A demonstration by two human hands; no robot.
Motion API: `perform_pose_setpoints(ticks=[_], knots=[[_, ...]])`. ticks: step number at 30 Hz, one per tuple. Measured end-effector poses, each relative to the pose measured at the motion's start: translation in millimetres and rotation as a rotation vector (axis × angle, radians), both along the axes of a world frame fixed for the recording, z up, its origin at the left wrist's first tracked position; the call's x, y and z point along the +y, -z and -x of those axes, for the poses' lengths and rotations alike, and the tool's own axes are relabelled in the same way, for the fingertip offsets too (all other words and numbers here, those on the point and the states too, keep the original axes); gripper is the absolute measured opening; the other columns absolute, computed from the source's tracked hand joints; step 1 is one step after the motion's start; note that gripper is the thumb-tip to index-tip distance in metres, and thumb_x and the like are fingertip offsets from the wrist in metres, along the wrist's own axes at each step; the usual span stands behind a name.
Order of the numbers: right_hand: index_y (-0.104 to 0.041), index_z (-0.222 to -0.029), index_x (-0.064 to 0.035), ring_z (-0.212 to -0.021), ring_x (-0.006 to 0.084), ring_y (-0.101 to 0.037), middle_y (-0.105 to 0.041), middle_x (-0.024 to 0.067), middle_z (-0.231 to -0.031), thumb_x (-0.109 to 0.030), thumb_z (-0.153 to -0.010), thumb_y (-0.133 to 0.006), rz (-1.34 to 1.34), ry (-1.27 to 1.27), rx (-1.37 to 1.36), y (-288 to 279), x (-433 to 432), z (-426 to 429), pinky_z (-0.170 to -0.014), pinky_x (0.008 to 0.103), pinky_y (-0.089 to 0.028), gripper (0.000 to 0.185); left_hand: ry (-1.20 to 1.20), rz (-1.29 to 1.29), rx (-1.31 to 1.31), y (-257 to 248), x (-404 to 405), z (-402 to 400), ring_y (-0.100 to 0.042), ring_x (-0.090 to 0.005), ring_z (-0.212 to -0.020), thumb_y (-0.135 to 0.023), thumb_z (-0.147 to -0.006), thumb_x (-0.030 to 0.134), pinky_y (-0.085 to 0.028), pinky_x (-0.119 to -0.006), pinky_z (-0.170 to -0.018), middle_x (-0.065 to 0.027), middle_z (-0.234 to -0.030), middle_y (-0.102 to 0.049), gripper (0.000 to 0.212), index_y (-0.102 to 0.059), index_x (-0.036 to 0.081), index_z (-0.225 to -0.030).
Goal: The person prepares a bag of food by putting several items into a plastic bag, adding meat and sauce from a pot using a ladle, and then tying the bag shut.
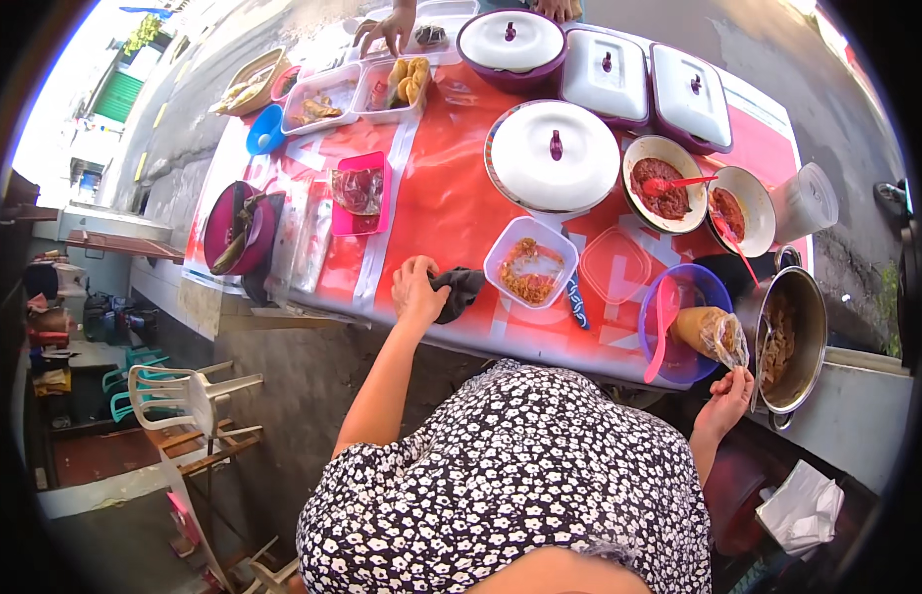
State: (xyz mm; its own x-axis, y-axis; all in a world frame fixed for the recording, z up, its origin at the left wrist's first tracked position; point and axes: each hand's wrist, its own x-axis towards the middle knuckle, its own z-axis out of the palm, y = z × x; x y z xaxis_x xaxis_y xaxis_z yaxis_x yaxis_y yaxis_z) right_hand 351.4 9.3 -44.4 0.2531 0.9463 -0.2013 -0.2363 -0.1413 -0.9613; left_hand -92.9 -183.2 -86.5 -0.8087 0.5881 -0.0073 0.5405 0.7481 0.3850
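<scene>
My left hand [416, 291] grips a dark crumpled cloth [461, 294] at the table's near edge. To the cloth's right is an open clear plastic tub [494, 256] with browned crumbly food left in it. A utensil with a blue-and-white patterned handle [577, 303] lies beside that tub, near a flat clear lid [617, 265]. At the right, my right hand [730, 395] pinches the gathered top of a clear plastic bag [702, 332] filled with orange-brown food. The bag rests in a blue-purple plastic bowl [687, 273], next to a pink ladle [664, 315].
A steel pot [819, 334] of food stands right of the bowl. Behind are two bowls of red sauce [658, 182] [728, 215] and several white-lidded dishes [557, 152]. Another person's hand [387, 31] reaches over snack boxes [390, 111]. Plastic chairs [182, 397] stand at left.
</scene>
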Motion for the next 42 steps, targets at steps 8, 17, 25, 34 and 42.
perform_pose_setpoints(ticks=[8,17,25,34,42], knots=[[-0.053,-0.089,-0.0062,-0.053,0.0036,-0.039,-0.047,-0.0021,-0.070,-0.010,-0.093,-0.052,-0.037,-0.066,-0.017,20.5,29.9,9.3,-0.048,0.0200,-0.035,0.006,0.422,-0.571,-0.941,-105.5,157.4,-77.6,-0.059,-0.0192,-0.091,-0.065,-0.085,0.016,-0.048,-0.034,-0.081,-0.0108,-0.105,-0.061,0.014,-0.064,0.003,-0.090],[-0.053,-0.088,-0.0061,-0.050,0.0035,-0.042,-0.049,-0.0021,-0.069,-0.010,-0.093,-0.053,0.024,-0.159,0.127,22.7,73.6,29.8,-0.045,0.0195,-0.038,0.007,0.829,0.058,-1.105,-35.3,317.7,-210.1,-0.056,-0.0129,-0.097,-0.050,-0.096,0.025,-0.044,-0.026,-0.084,-0.0052,-0.106,-0.064,0.033,-0.059,0.004,-0.120],[-0.052,-0.086,-0.0069,-0.049,0.0022,-0.042,-0.048,-0.0034,-0.068,-0.012,-0.093,-0.054,-0.007,-0.239,0.099,22.0,85.0,44.4,-0.045,0.0179,-0.036,0.009,0.796,0.155,-1.067,-30.4,336.5,-209.3,-0.054,-0.0100,-0.082,-0.055,-0.093,0.032,-0.044,-0.027,-0.076,-0.0024,-0.090,-0.063,0.032,-0.065,0.002,-0.103],[-0.054,-0.082,-0.0068,-0.048,0.0011,-0.041,-0.049,-0.0045,-0.065,-0.012,-0.091,-0.055,-0.001,-0.199,-0.047,10.2,88.8,44.0,-0.042,0.0175,-0.033,0.011,0.859,0.118,-0.935,-59.1,350.6,-211.8,-0.058,-0.0133,-0.076,-0.066,-0.086,0.028,-0.048,-0.028,-0.066,-0.0086,-0.086,-0.063,0.029,-0.060,0.000,-0.095],[-0.056,-0.085,-0.0046,-0.054,0.0103,-0.051,-0.053,0.0007,-0.066,-0.012,-0.086,-0.059,-0.112,-0.242,-0.581,-7.2,93.9,37.0,-0.050,0.0267,-0.041,0.008,0.964,0.137,-0.673,-100.3,367.0,-212.8,-0.061,-0.0129,-0.069,-0.070,-0.081,0.014,-0.049,-0.027,-0.060,-0.0074,-0.079,-0.065,0.020,-0.060,0.000,-0.091]])
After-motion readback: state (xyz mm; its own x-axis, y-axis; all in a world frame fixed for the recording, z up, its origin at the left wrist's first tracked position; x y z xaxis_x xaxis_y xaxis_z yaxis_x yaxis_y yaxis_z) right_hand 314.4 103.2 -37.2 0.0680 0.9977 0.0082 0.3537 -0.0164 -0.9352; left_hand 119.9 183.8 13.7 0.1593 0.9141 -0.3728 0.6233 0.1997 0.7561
